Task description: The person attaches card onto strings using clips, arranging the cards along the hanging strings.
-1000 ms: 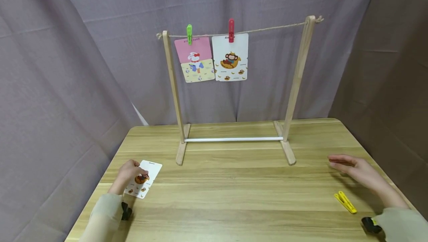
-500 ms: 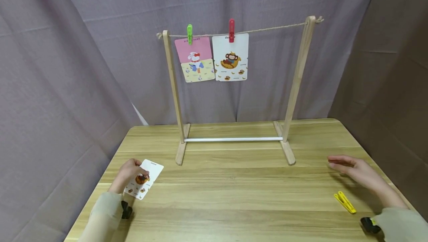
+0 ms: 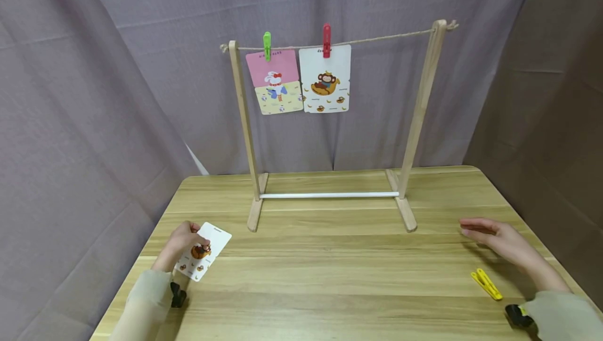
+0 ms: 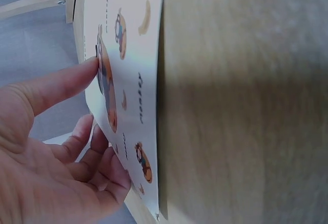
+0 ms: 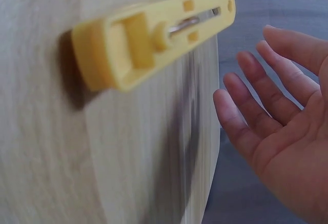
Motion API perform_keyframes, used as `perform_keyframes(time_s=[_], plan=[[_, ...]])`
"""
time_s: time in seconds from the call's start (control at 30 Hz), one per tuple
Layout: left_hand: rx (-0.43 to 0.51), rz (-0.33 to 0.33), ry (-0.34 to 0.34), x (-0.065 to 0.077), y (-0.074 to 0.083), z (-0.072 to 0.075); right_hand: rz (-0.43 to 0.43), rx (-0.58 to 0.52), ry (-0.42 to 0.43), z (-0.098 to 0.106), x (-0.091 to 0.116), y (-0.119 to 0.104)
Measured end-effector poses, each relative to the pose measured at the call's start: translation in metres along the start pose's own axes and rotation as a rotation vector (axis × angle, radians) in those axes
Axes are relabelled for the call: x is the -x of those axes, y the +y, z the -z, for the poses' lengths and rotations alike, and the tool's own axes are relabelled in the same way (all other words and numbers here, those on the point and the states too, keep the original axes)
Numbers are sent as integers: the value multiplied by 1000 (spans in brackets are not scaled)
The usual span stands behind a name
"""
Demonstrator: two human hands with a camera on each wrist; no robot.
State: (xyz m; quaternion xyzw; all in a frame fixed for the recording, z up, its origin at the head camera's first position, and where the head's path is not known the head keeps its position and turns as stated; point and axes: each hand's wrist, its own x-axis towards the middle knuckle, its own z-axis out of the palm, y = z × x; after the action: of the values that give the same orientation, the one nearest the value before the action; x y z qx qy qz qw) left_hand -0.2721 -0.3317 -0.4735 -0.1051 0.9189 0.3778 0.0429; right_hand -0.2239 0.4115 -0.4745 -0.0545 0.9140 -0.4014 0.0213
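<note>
At the table's left side, my left hand (image 3: pixel 182 244) holds a white card (image 3: pixel 216 240) printed with a monkey in a banana. In the left wrist view the thumb lies on the face of the card (image 4: pixel 134 75), and the other fingers curl at its edge. The card lies close over the tabletop; whether it touches all along cannot be told. My right hand (image 3: pixel 501 239) hovers at the right with loosely bent fingers and nothing in it. Nearest to it is a yellow clothespin (image 3: pixel 487 284) lying on the table, large in the right wrist view.
A wooden stand (image 3: pixel 420 111) with a string (image 3: pixel 386 37) rises at the back. From the string hang a pink-and-yellow rabbit card (image 3: pixel 278 100) under a green clothespin (image 3: pixel 267 46) and a white monkey card (image 3: pixel 326 100) under a red clothespin (image 3: pixel 326 41). Grey curtains surround the table (image 3: pixel 330 268).
The card under my left hand has turned slightly, its far end shifting a little right and away. Both hands have stayed nearly still, and the yellow clothespin lies as before.
</note>
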Motion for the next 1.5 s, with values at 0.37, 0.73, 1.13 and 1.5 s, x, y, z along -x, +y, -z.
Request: perform_keyframes(time_s=[0.37, 0.73, 1.13, 1.5], plan=[[-24, -49, 10, -4, -2, -3, -4, 48, -104, 0, 1, 5], [-29, -65, 22, -1, -2, -3, 52, 175, -106, 1, 7, 10], [-31, -95, 23, 0, -1, -3, 22, 137, -216, -1, 17, 4], [-4, -87, 24, 1, -2, -3, -4, 116, -238, -3, 26, 2]])
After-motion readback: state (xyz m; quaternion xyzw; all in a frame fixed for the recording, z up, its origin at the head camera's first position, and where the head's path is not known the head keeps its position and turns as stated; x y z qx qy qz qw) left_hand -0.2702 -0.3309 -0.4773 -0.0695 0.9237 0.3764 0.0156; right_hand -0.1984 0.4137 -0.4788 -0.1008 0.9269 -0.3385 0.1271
